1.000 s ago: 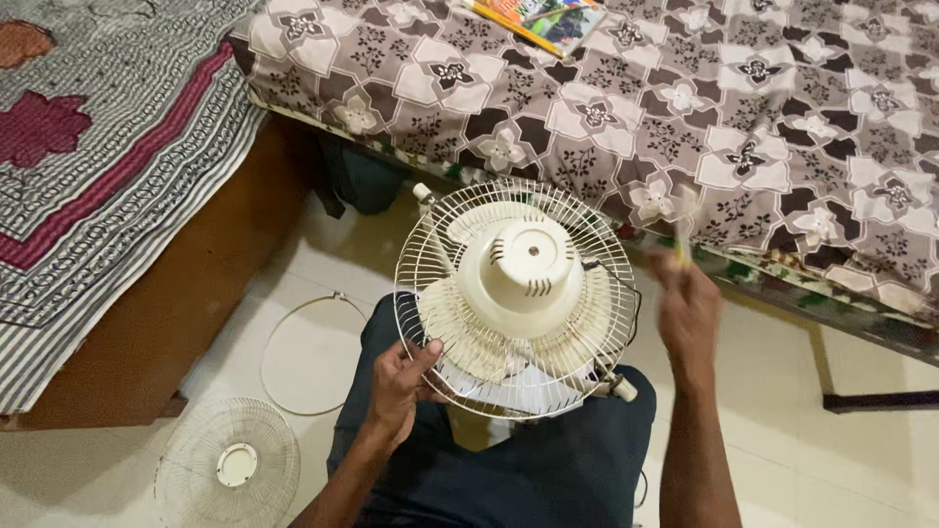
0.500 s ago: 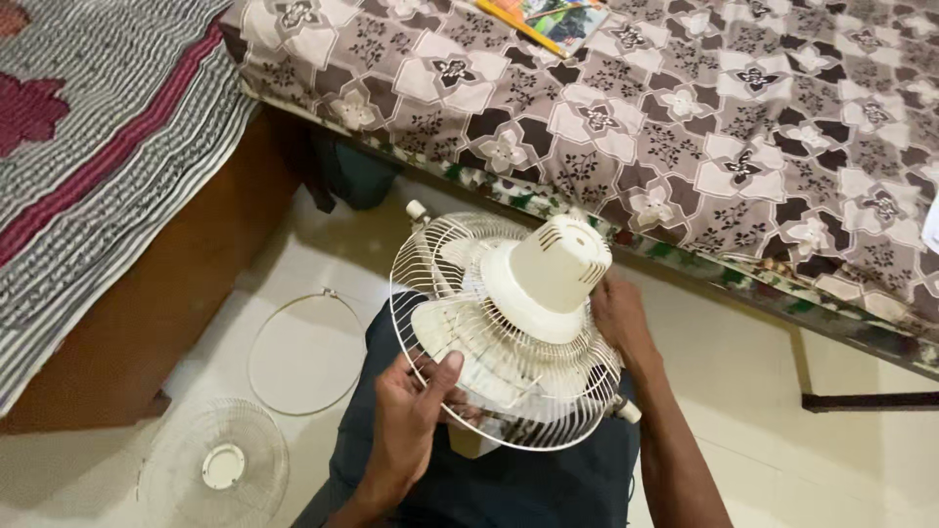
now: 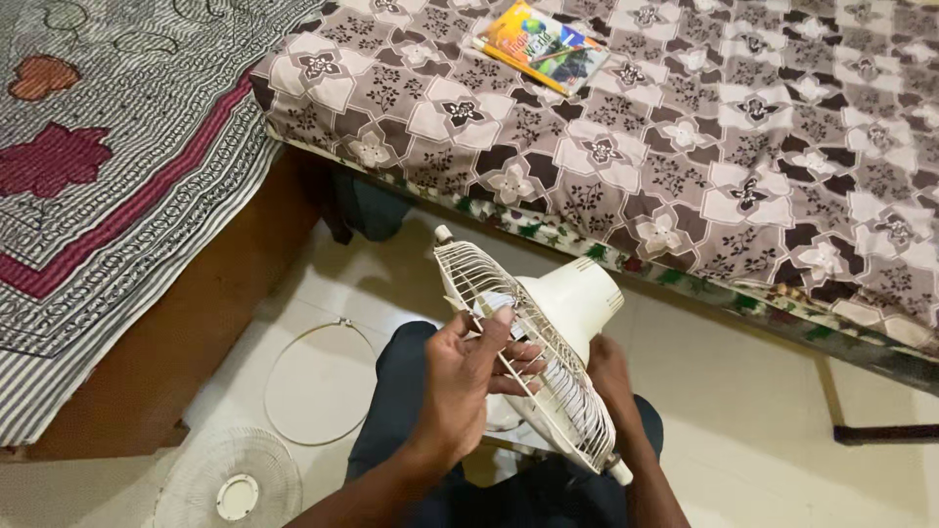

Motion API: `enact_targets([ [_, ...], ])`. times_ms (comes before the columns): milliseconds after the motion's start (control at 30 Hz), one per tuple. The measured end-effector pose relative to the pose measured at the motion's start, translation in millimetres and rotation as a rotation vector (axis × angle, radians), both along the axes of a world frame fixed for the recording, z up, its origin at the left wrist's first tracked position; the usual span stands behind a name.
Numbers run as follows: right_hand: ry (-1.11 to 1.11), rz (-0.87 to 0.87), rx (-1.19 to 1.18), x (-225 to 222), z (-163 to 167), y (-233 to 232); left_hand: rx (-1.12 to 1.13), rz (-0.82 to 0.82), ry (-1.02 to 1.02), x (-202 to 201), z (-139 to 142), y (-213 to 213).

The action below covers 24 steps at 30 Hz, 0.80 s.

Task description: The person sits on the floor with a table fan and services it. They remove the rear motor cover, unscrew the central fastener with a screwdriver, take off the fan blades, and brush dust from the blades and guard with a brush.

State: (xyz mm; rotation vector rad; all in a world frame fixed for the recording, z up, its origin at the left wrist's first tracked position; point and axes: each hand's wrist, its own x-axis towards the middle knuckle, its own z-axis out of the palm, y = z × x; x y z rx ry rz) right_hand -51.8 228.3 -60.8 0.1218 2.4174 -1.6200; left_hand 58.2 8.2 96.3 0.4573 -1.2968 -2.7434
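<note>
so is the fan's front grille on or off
Off: the front grille lies on the floor, while the left hand grips the fan.

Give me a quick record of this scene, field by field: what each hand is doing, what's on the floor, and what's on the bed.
Left hand: grips the wire fan guard, fingers through the wires
Right hand: behind the guard, below the motor housing; grip hidden
Fan: tilted on edge over the lap
Floor: wire ring lying flat; second guard at bottom left
Bed: patterned sheet with a book on it
Left side: striped quilt
</note>
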Motion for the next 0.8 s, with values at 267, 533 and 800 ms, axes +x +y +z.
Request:
enact_targets([
  [267, 0.148, -0.238, -0.413, 55, -28, 65, -0.772, -0.001, 0.088, 11, -22, -95],
  [533, 0.376, -0.367, -0.335, 96, -17, 70, -1.253, -0.196, 0.805, -85, -49, -143],
  [800, 0.562, -0.704, -0.678, 151, -73, 21, -1.270, -0.163, 0.924, -129, -80, -139],
])
